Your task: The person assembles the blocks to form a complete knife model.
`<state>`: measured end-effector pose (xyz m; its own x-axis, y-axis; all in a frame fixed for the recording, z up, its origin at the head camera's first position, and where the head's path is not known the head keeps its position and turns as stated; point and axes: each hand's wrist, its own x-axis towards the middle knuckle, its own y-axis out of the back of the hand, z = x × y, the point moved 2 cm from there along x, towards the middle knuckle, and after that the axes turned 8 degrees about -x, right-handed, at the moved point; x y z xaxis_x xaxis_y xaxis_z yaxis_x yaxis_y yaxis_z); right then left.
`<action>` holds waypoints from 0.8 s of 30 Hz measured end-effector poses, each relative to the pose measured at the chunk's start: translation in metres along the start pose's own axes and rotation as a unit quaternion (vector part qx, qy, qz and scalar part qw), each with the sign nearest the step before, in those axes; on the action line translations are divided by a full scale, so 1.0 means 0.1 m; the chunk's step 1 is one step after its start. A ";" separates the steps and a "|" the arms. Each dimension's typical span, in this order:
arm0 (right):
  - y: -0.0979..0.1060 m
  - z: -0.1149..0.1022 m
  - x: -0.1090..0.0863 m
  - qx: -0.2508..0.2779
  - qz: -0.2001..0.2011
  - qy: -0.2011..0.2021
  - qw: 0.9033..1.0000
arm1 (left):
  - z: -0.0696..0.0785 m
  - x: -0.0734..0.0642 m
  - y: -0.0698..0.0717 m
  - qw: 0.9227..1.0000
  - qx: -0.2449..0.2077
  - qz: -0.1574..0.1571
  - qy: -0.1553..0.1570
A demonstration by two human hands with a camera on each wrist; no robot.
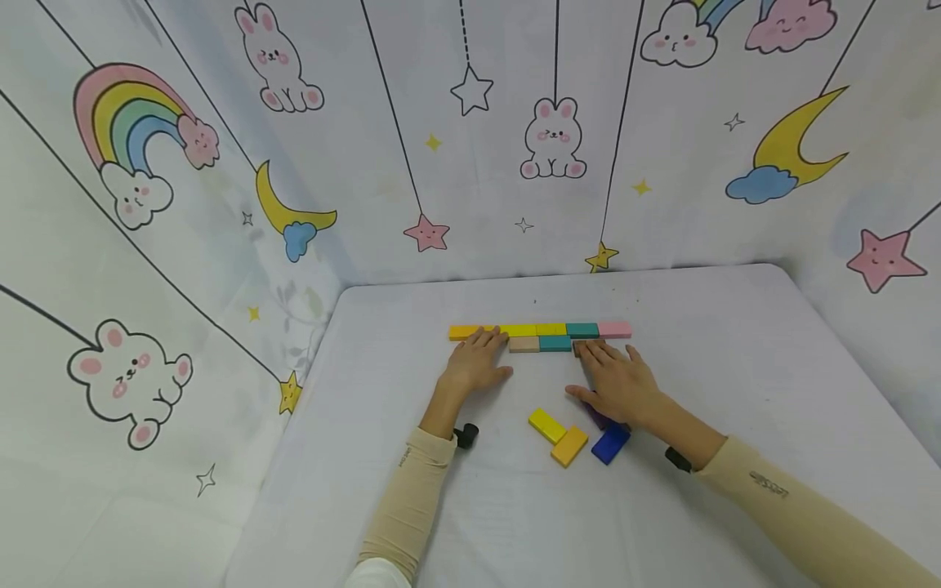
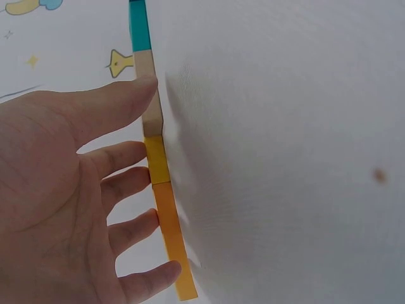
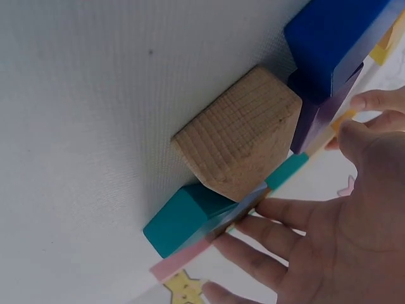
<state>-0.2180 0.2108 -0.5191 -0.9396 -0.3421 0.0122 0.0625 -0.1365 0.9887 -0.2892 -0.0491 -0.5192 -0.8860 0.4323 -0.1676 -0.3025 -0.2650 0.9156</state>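
Observation:
A row of blocks lies across the table: an orange block (image 1: 461, 333), yellow blocks (image 1: 551, 329), a teal block (image 1: 582, 330) and a pink block (image 1: 614, 330). In front of it sit a beige block (image 1: 524, 345) and another teal block (image 1: 555, 344). My left hand (image 1: 474, 361) touches the row's left end with extended, spread fingers, its thumb beside the beige block. With its fingertips, my right hand (image 1: 621, 382) touches a brown block (image 1: 577, 349), mostly hidden, right of the front teal one. The right wrist view shows these fingers (image 3: 253, 256) extended too.
Nearer the person lie a loose yellow block (image 1: 547, 425), an orange-yellow block (image 1: 569, 447) and a blue block (image 1: 611, 443). A purple block (image 1: 597, 415) is partly under the right hand. In the right wrist view, a plain wooden block (image 3: 240, 130) stands near a teal block (image 3: 186, 218).

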 end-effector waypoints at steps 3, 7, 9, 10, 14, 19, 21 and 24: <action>-0.01 0.00 0.02 -0.002 -0.002 -0.003 1.000 | 0.00 0.00 0.00 1.000 -0.001 -0.001 0.002; -0.01 0.00 0.04 -0.010 -0.004 -0.005 1.000 | 0.01 0.00 0.00 1.000 -0.004 0.000 0.002; -0.01 0.01 0.05 -0.012 -0.006 -0.006 1.000 | 0.01 0.00 0.00 1.000 -0.004 0.000 0.003; -0.01 0.01 0.05 -0.013 -0.007 -0.007 1.000 | 0.01 0.00 0.00 1.000 -0.004 0.000 0.003; -0.01 0.00 0.06 -0.014 -0.009 -0.008 1.000 | 0.01 -0.01 0.01 1.000 -0.005 0.001 0.004; -0.02 0.00 0.09 -0.018 -0.007 -0.007 1.000 | 0.01 -0.01 0.00 1.000 0.000 0.000 0.007; -0.03 0.00 0.10 -0.019 -0.007 -0.006 1.000 | 0.00 0.00 -0.01 1.000 0.003 -0.002 0.009; -0.03 0.00 0.10 -0.016 -0.007 -0.008 1.000 | 0.00 0.01 -0.01 1.000 0.005 -0.003 0.011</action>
<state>-0.2279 0.2074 -0.5220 -0.9456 -0.3252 0.0006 0.0593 -0.1709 0.9835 -0.2896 -0.0486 -0.5208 -0.8918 0.4150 -0.1799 -0.3037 -0.2546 0.9181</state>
